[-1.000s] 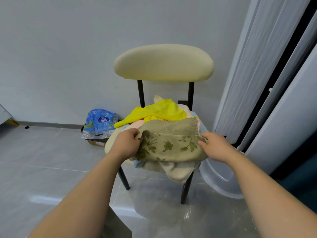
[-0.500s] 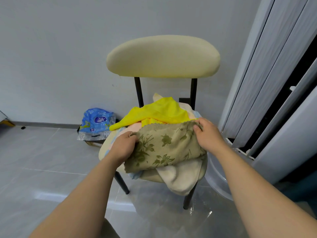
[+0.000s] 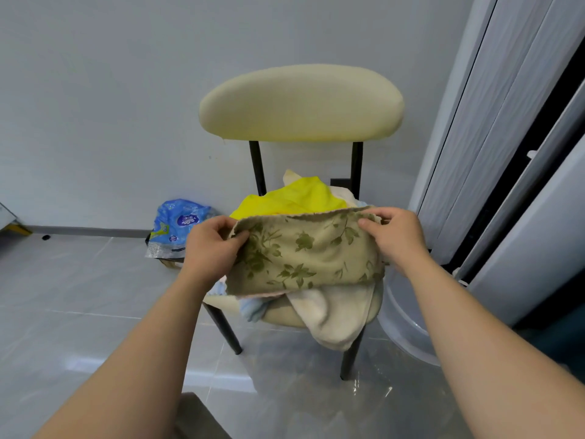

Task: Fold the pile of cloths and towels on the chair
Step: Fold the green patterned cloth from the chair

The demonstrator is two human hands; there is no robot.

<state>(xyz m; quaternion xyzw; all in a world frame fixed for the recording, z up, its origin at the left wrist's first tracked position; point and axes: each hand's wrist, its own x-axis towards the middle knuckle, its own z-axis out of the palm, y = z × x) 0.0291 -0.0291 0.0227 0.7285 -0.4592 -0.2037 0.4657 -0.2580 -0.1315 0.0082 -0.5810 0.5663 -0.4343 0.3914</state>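
Note:
A beige towel with green leaf print [image 3: 305,253] is lifted off the pile, held up by its two top corners. My left hand [image 3: 212,248] pinches the left corner and my right hand [image 3: 394,237] pinches the right one. Behind it a yellow cloth [image 3: 297,198] tops the pile on the chair [image 3: 300,103]. A cream towel [image 3: 335,312] hangs over the seat's front edge, and a pale blue cloth [image 3: 253,308] peeks out beneath the printed towel.
A blue plastic package [image 3: 177,226] lies on the floor by the wall, left of the chair. A clear plastic basin [image 3: 402,327] stands on the floor at the chair's right. Grey folding doors [image 3: 506,137] close off the right side.
Both hands have risen and drawn the printed towel up off the pile; it now hangs stretched between them. The right hand shifted from the towel's side to its top right corner.

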